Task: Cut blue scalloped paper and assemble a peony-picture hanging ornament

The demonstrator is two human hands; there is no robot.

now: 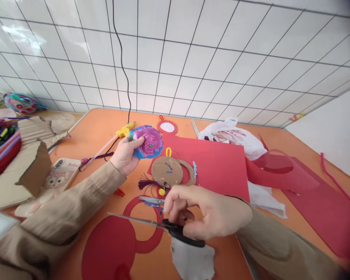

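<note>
My left hand pinches the edge of a purple and blue flower, raised over the orange table near the yellow glue gun. In my right hand are black-handled scissors, with fingers around the handles and the blades pointing left. Behind the blades lies a second pair of scissors. A round cardboard disc with a cardboard ring lies between my hands. Below are a red paper disc and a red ring.
Red sheets cover the table's middle. Behind them is a white plastic bag. A phone and cut cardboard lie at left, with a white scrap in front. A tiled wall stands behind.
</note>
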